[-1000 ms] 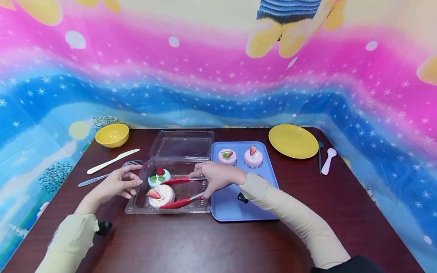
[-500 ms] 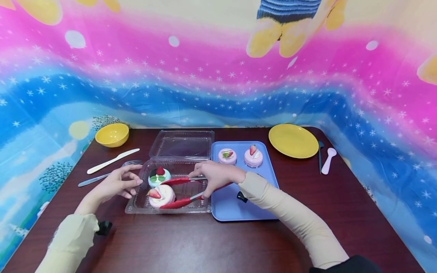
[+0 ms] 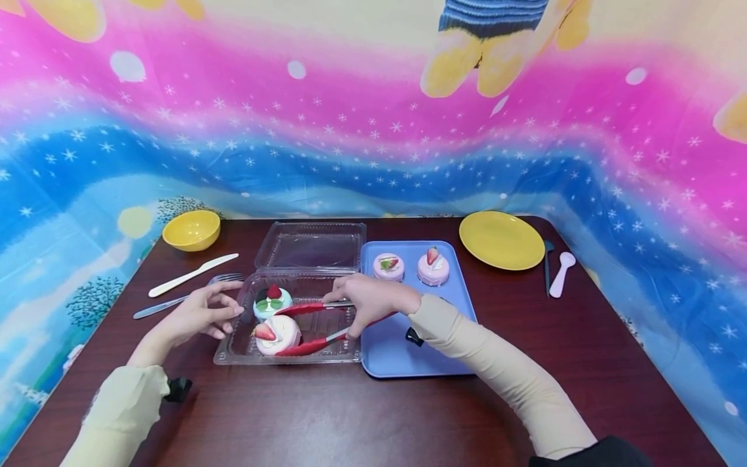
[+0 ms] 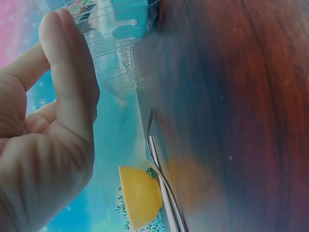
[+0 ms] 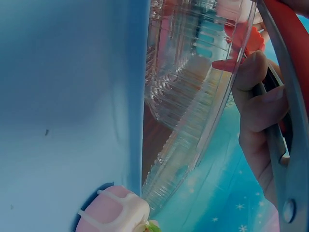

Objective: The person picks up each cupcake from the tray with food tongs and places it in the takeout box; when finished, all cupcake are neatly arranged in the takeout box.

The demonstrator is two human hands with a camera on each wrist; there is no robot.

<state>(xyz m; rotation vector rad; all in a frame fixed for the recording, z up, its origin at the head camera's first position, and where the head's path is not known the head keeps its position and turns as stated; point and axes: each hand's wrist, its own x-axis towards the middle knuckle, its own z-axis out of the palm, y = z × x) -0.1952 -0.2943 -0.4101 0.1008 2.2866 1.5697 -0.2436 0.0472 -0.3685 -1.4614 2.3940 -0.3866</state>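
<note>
I have my right hand gripping red tongs astride a strawberry-topped cake, my left hand loosely spread beside the clear container.

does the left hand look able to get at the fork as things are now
Probably yes: the left hand appears to hold nothing and is close to the fork, which lies on the table with nothing seen on top of it.

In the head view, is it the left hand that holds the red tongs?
No, the right hand holds the red tongs, while the left hand is at the left edge of the clear container.
</note>
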